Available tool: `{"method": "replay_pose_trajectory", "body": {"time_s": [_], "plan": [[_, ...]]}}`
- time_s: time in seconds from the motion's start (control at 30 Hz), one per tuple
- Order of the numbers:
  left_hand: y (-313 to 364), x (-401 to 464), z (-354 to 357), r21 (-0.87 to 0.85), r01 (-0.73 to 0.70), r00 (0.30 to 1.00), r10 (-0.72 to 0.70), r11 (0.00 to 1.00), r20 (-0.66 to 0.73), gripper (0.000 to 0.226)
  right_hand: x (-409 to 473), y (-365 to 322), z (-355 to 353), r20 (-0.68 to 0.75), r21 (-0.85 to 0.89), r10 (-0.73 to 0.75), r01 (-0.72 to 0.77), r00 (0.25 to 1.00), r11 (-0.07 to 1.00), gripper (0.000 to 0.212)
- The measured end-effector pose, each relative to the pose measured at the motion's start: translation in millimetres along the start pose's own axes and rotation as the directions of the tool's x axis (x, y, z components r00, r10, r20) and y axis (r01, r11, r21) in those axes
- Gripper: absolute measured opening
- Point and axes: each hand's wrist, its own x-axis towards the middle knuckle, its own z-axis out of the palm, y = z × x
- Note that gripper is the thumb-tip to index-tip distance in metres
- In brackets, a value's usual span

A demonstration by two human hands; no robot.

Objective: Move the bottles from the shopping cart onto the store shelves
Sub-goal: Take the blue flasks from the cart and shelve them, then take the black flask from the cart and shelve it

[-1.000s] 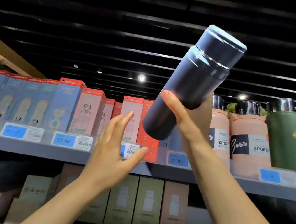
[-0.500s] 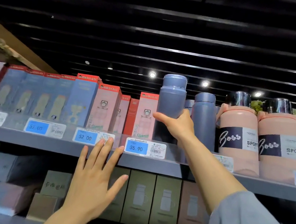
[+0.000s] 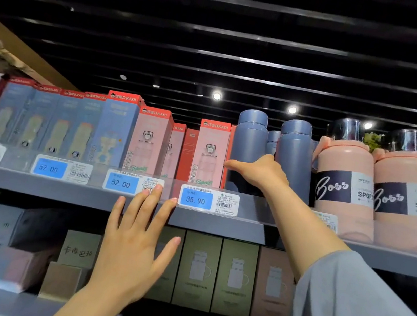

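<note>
— From the head view, where is the bottle?

— The blue bottle stands upright on the top shelf, close to the front edge, just behind the clear lip that carries the 35.90 price tag. The red and pink boxes sit just to its left, a second blue bottle just to its right, and another seems to stand behind in the gap between them.

— Is it let go?

— No. The right hand is wrapped round the lower body, thumb across the front and fingers round the far side, so the grip is clasping the bottle. I would say it holds low to steady the bottle on its base and line it up in the row.

— And the other hand?

— The left hand is flat and spread, grip released, holding nothing. Its fingertips lie on the shelf's front edge between the 52.00 tag and the 35.90 one, probably to brace the upward reach.

— What is further right?

— Two pink sport bottles, well back on the same shelf. The cart is out of view.
</note>
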Motion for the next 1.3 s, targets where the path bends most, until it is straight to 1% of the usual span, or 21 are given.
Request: {"method": "replay_pose_trajectory", "body": {"time_s": [0.07, 0.27, 0.37, 0.43, 0.47, 0.5, 0.57, 0.6, 0.63, 0.67, 0.7, 0.73, 0.77, 0.83, 0.87, 0.93, 1.03, 1.1, 1.2, 1.27, 1.3], "plan": [[-0.1, 0.4, -1.6, -0.01, -0.01, 1.0, 0.01, 1.0, -0.012, 0.061, -3.7, -0.8, -0.2, -0.047, -0.121, -0.015, 0.009, 0.999, 0.993, 0.092], [-0.2, 0.5, -5.9, -0.014, -0.015, 1.0, 0.015, 1.0, 0.009, 0.062, -8.1, -2.0, 7.1, -0.154, -0.224, -0.085, 0.049, 0.984, 0.973, 0.089], [-0.6, 0.8, -6.8, 0.001, -0.022, 1.0, 0.022, 1.0, 0.022, 0.064, -14.8, -2.7, 3.2, -0.196, -0.339, -0.147, 0.074, 0.969, 0.938, 0.094], [-1.1, 2.3, -6.8, -0.009, -0.019, 0.999, 0.02, 1.0, 0.025, 0.064, -22.4, 1.8, -3.8, -0.234, -0.386, -0.249, 0.146, 0.94, 0.911, 0.094], [-0.9, 2.6, -5.8, -0.015, -0.013, 1.0, 0.013, 1.0, 0.027, 0.065, -28.5, 6.6, -6.7, -0.26, -0.388, -0.332, 0.217, 0.907, 0.896, 0.089], [-0.4, 1.7, -4.8, -0.019, -0.005, 0.999, 0.005, 1.0, 0.032, 0.065, -37.1, 12.5, -8.3, -0.292, -0.382, -0.432, 0.31, 0.853, 0.871, 0.081], [1.4, 0.9, -4.9, -0.026, 0.009, 0.999, -0.008, 1.0, 0.043, 0.065, -57.0, 25.1, -4.0, -0.377, -0.318, -0.614, 0.526, 0.694, 0.789, 0.063], [2.4, 0.6, -5.9, -0.028, 0.013, 0.999, -0.012, 1.0, 0.053, 0.065, -67.0, 29.5, 1.6, -0.404, -0.249, -0.651, 0.608, 0.642, 0.754, 0.057], [2.6, 0.3, -7.3, -0.03, 0.014, 0.997, -0.012, 0.999, 0.07, 0.065, -76.4, 33.1, 8.8, -0.404, -0.159, -0.663, 0.665, 0.631, 0.73, 0.053], [2.5, -0.1, -10.0, -0.038, 0.013, 0.996, -0.01, 0.999, 0.088, 0.064, -86.9, 35.4, 16.5, -0.383, -0.055, -0.663, 0.7, 0.643, 0.712, 0.05], [1.3, -0.4, -14.5, -0.062, 0.008, 0.995, -0.002, 0.998, 0.102, 0.063, -99.2, 35.9, 23.4, -0.365, 0.054, -0.661, 0.724, 0.655, 0.688, 0.045], [-0.9, -1.0, -20.6, -0.114, 0.003, 0.994, 0.01, 0.993, 0.112, 0.063, -111.9, 34.8, 28.6, -0.377, 0.143, -0.663, 0.748, 0.647, 0.649, 0.04], [-3.7, -3.1, -29.3, -0.191, 0.002, 0.992, 0.022, 0.982, 0.122, 0.062, -124.4, 32.3, 32.6, -0.419, 0.193, -0.664, 0.775, 0.619, 0.602, 0.034], [-12.0, -13.3, -51.7, -0.352, 0.032, 0.99, 0.02, 0.935, 0.143, 0.063, -149.4, 26.6, 39.6, -0.491, 0.204, -0.673, 0.824, 0.553, 0.528, 0.025], [-18.7, -22.8, -64.1, -0.402, 0.069, 0.988, -0.006, 0.913, 0.155, 0.061, -163.0, 22.9, 44.1, -0.472, 0.223, -0.694, 0.835, 0.544, 0.502, 0.024], [-36.6, -47.1, -90.8, -0.395, 0.125, 0.98, -0.052, 0.91, 0.192, 0.053, -192.8, 12.3, 55.0, -0.34, 0.263, -0.769, 0.84, 0.542, 0.475, 0.027], [-74.4, -94.3, -136.9, -0.214, 0.113, 0.962, -0.053, 0.97, 0.267, 0.04, -243.6, -11.6, 83.8, -0.006, 0.196, -0.892, 0.875, 0.453, 0.443, 0.033], [-106.9, -130.3, -174.6, -0.111, 0.124, 0.941, -0.081, 0.986, 0.33, 0.042, -281.8, -36.4, 106.9, 0.22, 0.253, -0.879, 0.846, 0.423, 0.47, 0.038], [-166.1, -195.2, -243.5, -0.023, 0.266, 0.887, -0.235, 0.964, 0.396, 0.049, -348.7, -80.9, 145.4, 0.405, 0.393, -0.833, 0.751, 0.376, 0.53, 0.038], [-210.2, -244.8, -297.8, -0.002, 0.385, 0.827, -0.344, 0.923, 0.444, 0.044, -402.4, -110.7, 177.4, 0.521, 0.492, -0.796, 0.654, 0.309, 0.575, 0.037], [-232.4, -271.0, -326.3, 0.011, 0.436, 0.792, -0.389, 0.9, 0.47, 0.04, -432.2, -126.1, 193.4, 0.578, 0.543, -0.774, 0.586, 0.259, 0.602, 0.039]]}}
